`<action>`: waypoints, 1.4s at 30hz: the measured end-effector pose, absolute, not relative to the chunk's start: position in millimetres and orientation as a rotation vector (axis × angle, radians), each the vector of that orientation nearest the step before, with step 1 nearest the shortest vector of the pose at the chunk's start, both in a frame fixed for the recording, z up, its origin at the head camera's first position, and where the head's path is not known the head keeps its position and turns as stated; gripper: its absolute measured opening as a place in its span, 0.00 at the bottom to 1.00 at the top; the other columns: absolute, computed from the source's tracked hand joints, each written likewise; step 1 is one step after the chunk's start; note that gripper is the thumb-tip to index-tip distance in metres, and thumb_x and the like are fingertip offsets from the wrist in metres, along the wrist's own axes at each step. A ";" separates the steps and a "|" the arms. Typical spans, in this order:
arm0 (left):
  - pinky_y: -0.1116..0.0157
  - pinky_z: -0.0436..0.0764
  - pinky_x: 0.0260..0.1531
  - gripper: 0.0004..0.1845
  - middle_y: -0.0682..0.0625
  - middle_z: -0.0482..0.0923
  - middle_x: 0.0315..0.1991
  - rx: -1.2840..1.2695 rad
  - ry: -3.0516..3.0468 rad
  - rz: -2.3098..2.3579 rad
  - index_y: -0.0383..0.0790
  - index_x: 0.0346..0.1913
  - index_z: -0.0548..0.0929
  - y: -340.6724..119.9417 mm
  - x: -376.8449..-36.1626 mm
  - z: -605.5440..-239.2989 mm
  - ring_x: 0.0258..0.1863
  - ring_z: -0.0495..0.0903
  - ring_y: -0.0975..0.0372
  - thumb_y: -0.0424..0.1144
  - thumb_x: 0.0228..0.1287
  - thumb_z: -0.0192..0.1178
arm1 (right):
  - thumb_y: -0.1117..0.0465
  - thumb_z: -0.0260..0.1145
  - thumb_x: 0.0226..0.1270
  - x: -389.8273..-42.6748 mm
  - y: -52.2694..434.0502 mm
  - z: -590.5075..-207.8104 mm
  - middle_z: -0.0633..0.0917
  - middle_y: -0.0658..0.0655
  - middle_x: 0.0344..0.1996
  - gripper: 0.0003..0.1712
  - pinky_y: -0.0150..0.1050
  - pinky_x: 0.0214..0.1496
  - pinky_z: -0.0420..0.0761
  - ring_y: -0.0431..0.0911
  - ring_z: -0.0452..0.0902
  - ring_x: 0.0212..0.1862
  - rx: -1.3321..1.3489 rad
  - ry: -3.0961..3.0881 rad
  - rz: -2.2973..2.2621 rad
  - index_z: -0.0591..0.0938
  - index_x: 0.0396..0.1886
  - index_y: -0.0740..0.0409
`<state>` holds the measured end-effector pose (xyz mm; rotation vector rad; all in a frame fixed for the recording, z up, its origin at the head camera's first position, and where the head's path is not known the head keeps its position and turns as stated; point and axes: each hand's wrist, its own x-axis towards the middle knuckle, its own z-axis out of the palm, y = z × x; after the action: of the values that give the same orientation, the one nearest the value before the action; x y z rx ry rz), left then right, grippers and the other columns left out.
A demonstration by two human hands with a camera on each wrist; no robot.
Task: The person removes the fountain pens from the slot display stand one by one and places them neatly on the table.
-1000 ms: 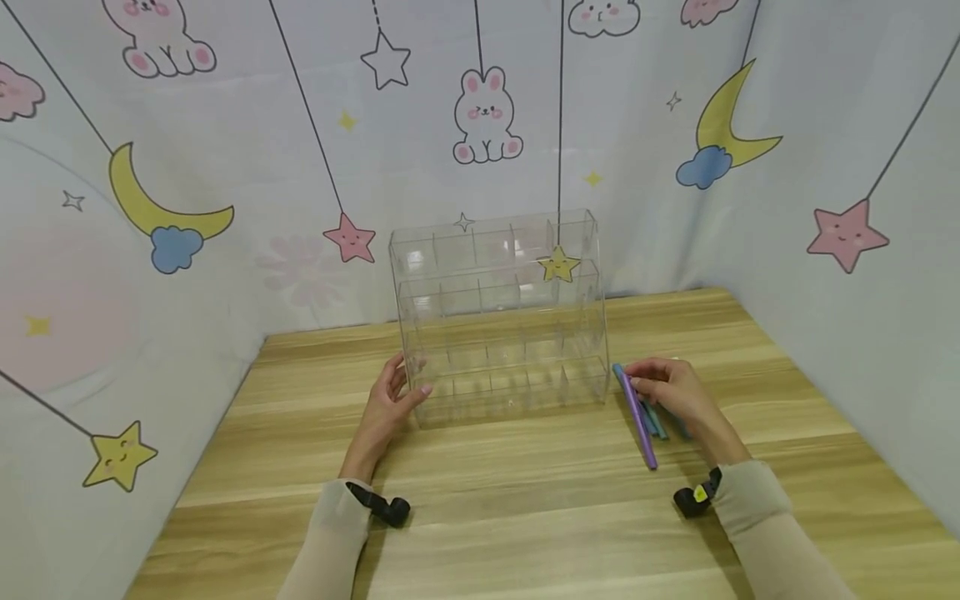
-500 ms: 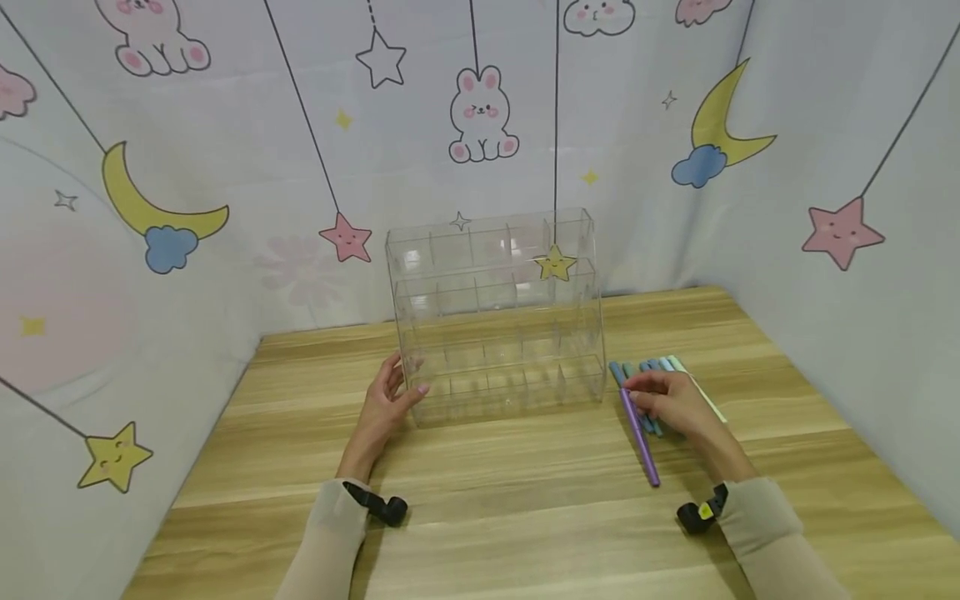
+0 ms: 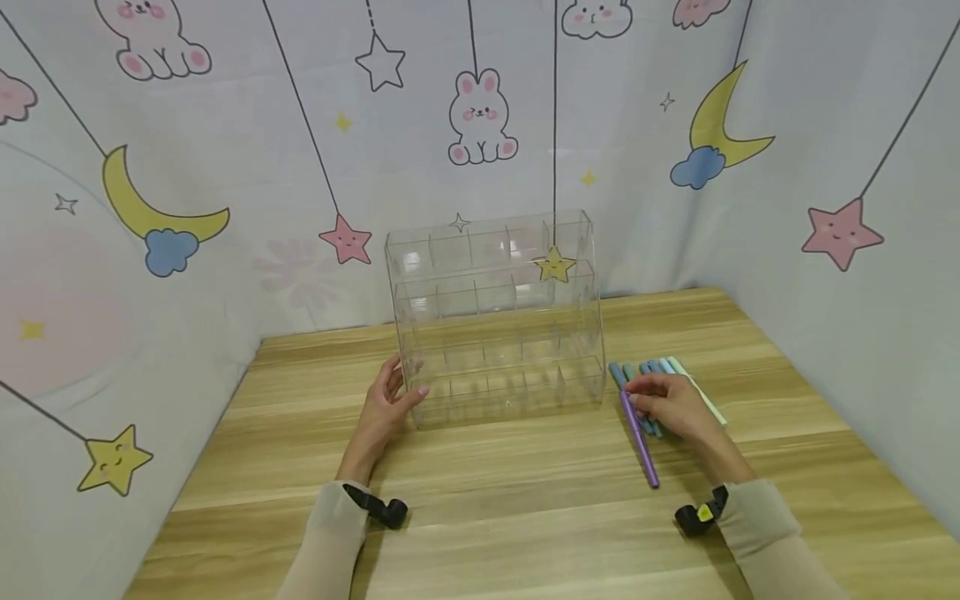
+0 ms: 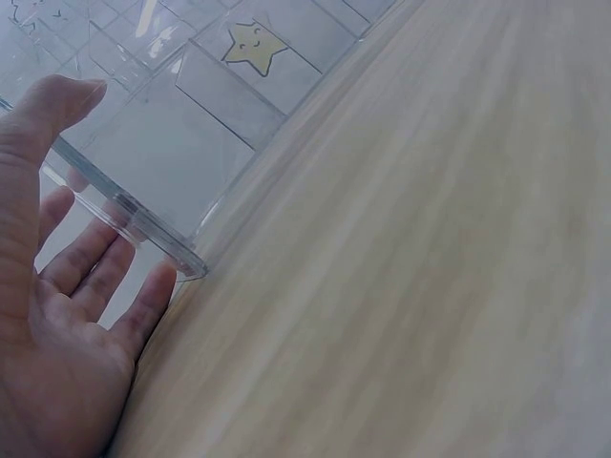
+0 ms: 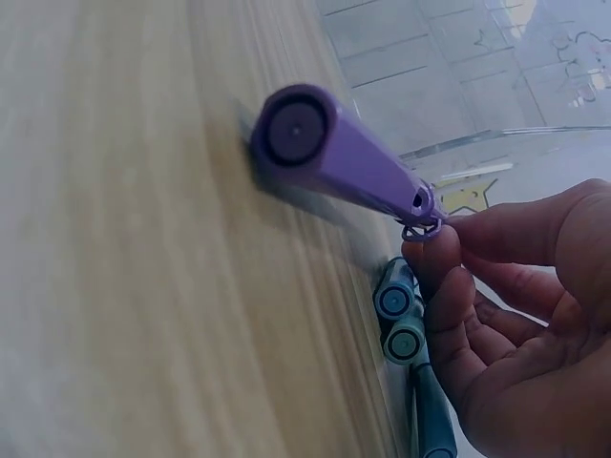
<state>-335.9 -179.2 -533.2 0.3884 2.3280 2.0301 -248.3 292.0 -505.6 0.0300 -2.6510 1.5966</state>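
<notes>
Pinching purple pen (image 5: 344, 162); blue pens (image 3: 651, 392) beside.

I'm at a small craft or desk corner set up like a child's room or a home recording booth. My wooden table (image 3: 525, 500) is boxed in on three sides by a pale curtain (image 3: 225, 167) printed with bunnies, moons, clouds and hanging stars. On the table stand a clear plastic organizer (image 3: 498, 317) with many small compartments and a row of coloured pens (image 3: 660, 375), so it reads as a stationery spot.
</notes>
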 end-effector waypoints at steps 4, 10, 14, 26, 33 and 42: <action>0.48 0.65 0.82 0.43 0.44 0.69 0.81 0.387 2.340 2.024 0.49 0.86 0.57 -179.0 -335.9 -533.0 0.83 0.65 0.53 0.37 0.74 0.67 | 0.68 0.66 0.76 -245.1 289.4 -503.0 0.90 0.61 0.37 0.16 0.31 0.34 0.82 0.37 0.80 0.33 0.037 -2.670 1.557 0.84 0.56 0.77; 0.46 0.64 0.83 0.43 0.44 0.69 0.81 0.399 2.344 2.027 0.49 0.86 0.57 -178.8 -336.0 -533.7 0.83 0.64 0.52 0.37 0.74 0.67 | 0.66 0.68 0.75 -242.8 286.0 -503.6 0.92 0.64 0.43 0.13 0.33 0.38 0.83 0.41 0.84 0.38 0.083 -2.744 1.347 0.88 0.54 0.67; 0.46 0.63 0.83 0.44 0.44 0.69 0.81 0.400 2.344 2.029 0.49 0.86 0.57 -179.1 -336.0 -533.8 0.83 0.64 0.52 0.37 0.74 0.67 | 0.66 0.70 0.71 -244.0 284.2 -507.4 0.93 0.60 0.41 0.11 0.34 0.37 0.79 0.39 0.81 0.33 0.157 -2.771 1.138 0.90 0.51 0.62; 0.45 0.61 0.85 0.45 0.45 0.67 0.82 0.437 2.293 2.048 0.49 0.87 0.55 -181.0 -334.3 -533.1 0.84 0.63 0.53 0.37 0.75 0.67 | 0.65 0.69 0.74 -240.9 284.2 -507.3 0.93 0.58 0.39 0.10 0.33 0.34 0.78 0.37 0.82 0.30 0.154 -2.750 1.154 0.89 0.50 0.62; 0.46 0.62 0.84 0.44 0.45 0.68 0.82 0.441 2.301 2.043 0.50 0.86 0.56 -180.8 -334.6 -532.7 0.83 0.64 0.54 0.36 0.75 0.67 | 0.65 0.68 0.75 -237.8 284.6 -505.3 0.92 0.57 0.32 0.11 0.33 0.35 0.78 0.38 0.83 0.28 0.138 -2.721 1.228 0.88 0.52 0.65; 0.45 0.61 0.84 0.45 0.45 0.67 0.82 0.442 2.303 2.029 0.49 0.87 0.55 -181.0 -335.8 -533.2 0.84 0.63 0.53 0.37 0.75 0.67 | 0.65 0.70 0.75 -231.1 284.4 -499.9 0.93 0.65 0.42 0.12 0.31 0.35 0.82 0.39 0.86 0.31 0.139 -2.636 1.276 0.88 0.52 0.67</action>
<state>-335.8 -181.0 -533.2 0.4418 2.3033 2.0289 -231.1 284.4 -499.9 0.1388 -2.6357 1.2764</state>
